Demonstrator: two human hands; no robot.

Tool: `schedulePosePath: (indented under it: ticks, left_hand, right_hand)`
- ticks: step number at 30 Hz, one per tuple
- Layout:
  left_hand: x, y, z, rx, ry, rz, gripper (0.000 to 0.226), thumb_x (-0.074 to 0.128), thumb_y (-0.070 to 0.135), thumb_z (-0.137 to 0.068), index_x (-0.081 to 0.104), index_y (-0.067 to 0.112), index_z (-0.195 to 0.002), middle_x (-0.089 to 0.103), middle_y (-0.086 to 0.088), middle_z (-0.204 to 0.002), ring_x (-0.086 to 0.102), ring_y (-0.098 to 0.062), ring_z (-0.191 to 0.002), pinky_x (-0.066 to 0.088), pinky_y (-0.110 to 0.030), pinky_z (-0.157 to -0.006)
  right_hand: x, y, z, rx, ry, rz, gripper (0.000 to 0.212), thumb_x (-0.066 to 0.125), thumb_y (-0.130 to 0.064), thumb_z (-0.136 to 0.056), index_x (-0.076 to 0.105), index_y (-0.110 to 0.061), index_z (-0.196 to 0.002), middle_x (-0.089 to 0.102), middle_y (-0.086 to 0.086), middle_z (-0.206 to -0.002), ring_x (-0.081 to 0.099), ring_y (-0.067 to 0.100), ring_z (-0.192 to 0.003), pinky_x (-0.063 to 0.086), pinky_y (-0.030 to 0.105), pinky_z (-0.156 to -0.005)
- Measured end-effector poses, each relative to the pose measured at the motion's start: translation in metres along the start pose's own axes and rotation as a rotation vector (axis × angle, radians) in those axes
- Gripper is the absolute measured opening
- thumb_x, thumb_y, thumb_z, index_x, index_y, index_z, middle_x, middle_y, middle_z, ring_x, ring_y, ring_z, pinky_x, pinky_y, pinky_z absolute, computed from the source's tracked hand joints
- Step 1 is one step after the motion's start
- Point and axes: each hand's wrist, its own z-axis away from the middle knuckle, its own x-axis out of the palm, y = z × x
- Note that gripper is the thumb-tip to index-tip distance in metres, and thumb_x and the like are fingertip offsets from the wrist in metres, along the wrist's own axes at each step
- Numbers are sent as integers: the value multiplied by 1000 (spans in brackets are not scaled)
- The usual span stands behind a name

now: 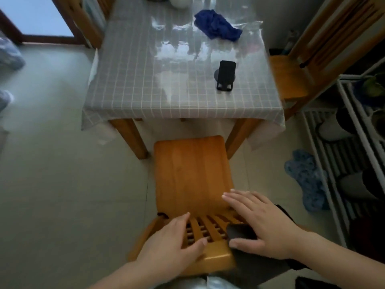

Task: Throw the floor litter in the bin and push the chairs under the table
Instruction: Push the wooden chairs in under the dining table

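Observation:
A wooden chair (190, 174) stands in front of me with its seat just short of the table (129, 84), which has a grey checked cloth. My left hand (173, 245) rests on the top rail of the chair's backrest, fingers spread. Over the right side of the backrest, my right hand (262, 222) lies flat with fingers apart, touching a dark cloth (241, 231) draped there. Neither hand is closed around anything. No litter or bin shows clearly on the floor.
A second wooden chair (289, 80) stands at the table's right side, a third (91, 19) at the far left. A blue cloth (218, 25) and a black phone stand (226, 75) sit on the table. A white shoe rack (337, 163) and blue mat (306, 180) are on the right.

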Motion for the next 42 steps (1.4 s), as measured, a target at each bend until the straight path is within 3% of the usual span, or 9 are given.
schedulePosePath:
  ticks: [6,10,15,18,23,29,32,36,42]
  left_hand:
    - [1,3,-7,-66,1,35,83,39,75,-81,18,33,-149,27,12,-155,34,-9,-135,34,-27,-104]
    - [2,3,-8,-148,-48,55,82,38,79,-77,25,35,-145,36,13,-148,42,-9,-127,39,-28,-98]
    - [6,4,-14,-206,-159,-112,76,34,82,-75,46,30,-128,48,6,-118,53,-15,-104,44,-31,-78]
    - [8,2,-19,-260,-188,-124,81,33,82,-75,47,23,-129,47,-3,-125,53,-21,-108,45,-33,-83]
    - [10,2,-19,-242,-213,-59,67,33,81,-76,53,28,-111,58,10,-82,56,-9,-77,45,-29,-65]
    - [14,3,-12,-206,-123,-62,54,31,79,-79,56,32,-90,54,11,-71,53,-5,-67,35,-27,-54]
    - [17,3,-14,-168,-84,-108,65,27,83,-73,60,30,-91,57,9,-72,55,-8,-69,37,-29,-56]
    - [19,9,-12,-98,35,-137,73,22,85,-69,59,39,-113,58,9,-70,59,-8,-73,41,-30,-60]
    - [19,23,-6,-76,172,-169,67,27,81,-71,60,35,-109,55,6,-70,59,-11,-75,40,-30,-62]
  right_hand:
    - [-3,4,-6,-113,-147,17,105,29,-94,-67,-2,-38,-151,5,-22,-159,-2,-1,-144,-5,24,-115]
    - [0,11,-13,-50,-299,-85,100,34,-94,-64,6,-47,-148,22,-22,-154,23,4,-139,16,25,-111]
    - [1,15,-20,-9,-507,-216,89,33,-95,-61,36,-48,-137,44,-20,-138,44,3,-118,42,30,-98]
    - [2,15,-20,33,-528,-243,89,35,-96,-59,37,-50,-135,41,-19,-139,43,5,-121,41,31,-99]
    - [5,11,-25,105,-568,-296,90,37,-99,-52,44,-49,-127,46,-14,-128,46,7,-113,43,33,-97]
    - [2,8,-29,178,-654,-417,95,41,-97,-51,47,-42,-129,52,-13,-128,51,8,-113,43,29,-97]
    - [3,10,-30,204,-663,-382,106,39,-98,-50,40,-38,-138,46,-7,-140,41,16,-128,35,33,-103]
    - [2,14,-33,216,-689,-371,112,34,-98,-53,27,-38,-147,19,-4,-158,12,25,-144,18,41,-113]
    - [-14,15,-36,252,-732,-288,115,35,-98,-53,23,-36,-149,5,-1,-161,-3,29,-146,8,50,-116]
